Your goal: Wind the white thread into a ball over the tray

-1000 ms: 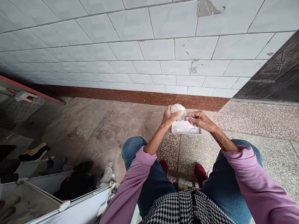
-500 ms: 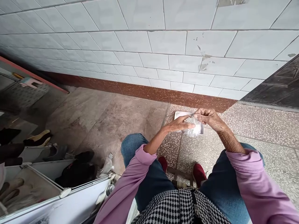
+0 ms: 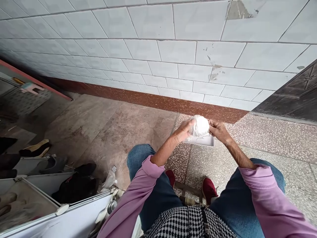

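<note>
A rounded white bundle, which looks like a clear plastic bag with something white in it (image 3: 201, 125), is held up between both hands. My left hand (image 3: 184, 129) grips its left side, the fingers partly blurred and hidden behind it. My right hand (image 3: 220, 130) pinches the bundle's right edge between thumb and fingers. Below the bundle, a shallow white tray or box lid (image 3: 203, 140) lies on the speckled floor, partly covered by the bundle. A thin dark line, perhaps a hair or thread, shows inside the tray.
A white tiled wall (image 3: 163, 51) with a brown skirting stands in front. At lower left is a white-sided rack (image 3: 74, 215) holding shoes and dark items, with a crumpled plastic bag (image 3: 109, 180) at its corner. A dark door (image 3: 297, 89) is at right.
The bundle has turned and risen slightly, now showing a smooth white rounded side and uncovering more of the tray. My left hand has moved to its left side; my right hand has shifted slightly down.
</note>
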{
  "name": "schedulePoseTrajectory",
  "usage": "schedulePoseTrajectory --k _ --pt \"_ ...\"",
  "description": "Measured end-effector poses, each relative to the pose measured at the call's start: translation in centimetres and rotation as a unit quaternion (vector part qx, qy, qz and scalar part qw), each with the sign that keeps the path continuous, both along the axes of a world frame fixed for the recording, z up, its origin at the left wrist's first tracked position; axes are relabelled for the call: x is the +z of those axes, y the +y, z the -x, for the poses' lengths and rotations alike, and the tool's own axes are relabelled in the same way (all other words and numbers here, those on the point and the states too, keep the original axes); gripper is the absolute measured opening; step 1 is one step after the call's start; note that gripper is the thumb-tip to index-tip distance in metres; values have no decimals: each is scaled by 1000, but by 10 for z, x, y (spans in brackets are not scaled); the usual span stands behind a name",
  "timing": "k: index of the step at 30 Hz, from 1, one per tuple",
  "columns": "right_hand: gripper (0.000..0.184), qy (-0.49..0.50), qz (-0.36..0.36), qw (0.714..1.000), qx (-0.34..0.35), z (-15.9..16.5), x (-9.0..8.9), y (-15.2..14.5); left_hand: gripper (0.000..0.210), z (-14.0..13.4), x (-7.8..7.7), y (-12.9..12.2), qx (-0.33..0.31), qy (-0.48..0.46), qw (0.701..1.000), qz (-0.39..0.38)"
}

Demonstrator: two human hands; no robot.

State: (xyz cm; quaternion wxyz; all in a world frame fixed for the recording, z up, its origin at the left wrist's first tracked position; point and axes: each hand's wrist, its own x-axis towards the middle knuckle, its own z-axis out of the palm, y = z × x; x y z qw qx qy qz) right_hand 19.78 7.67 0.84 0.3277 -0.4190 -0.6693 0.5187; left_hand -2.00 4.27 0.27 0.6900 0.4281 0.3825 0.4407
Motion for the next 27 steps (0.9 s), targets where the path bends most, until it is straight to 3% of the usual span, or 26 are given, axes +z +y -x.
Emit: schedulePoseTrajectory --k 3,7,9,12,16,21,24,27 --pt "48 -72 -64 995 16 5 0 -5 89 -2 1 8 49 -83 993 65" --pt "43 -109 -93 986 84 14 10 -18 76 0 -1 15 131 -113 982 71" --pt "46 -91 -87 986 107 15 19 -24 76 1 -5 17 169 -72 982 49" --pt "48 -53 -66 991 105 14 35 -27 85 1 -12 19 190 68 979 -2" --pt "51 -18 -57 996 72 9 51 -22 87 0 -10 15 114 185 974 -56" --pt "54 30 -51 998 38 4 59 -17 81 3 4 3 -32 119 990 -74" --pt "50 48 -34 998 32 3 58 -17 77 4 8 -1 -75 87 992 -46" --pt "46 52 -35 997 41 4 58 -18 70 3 8 -1 -97 138 984 -48"
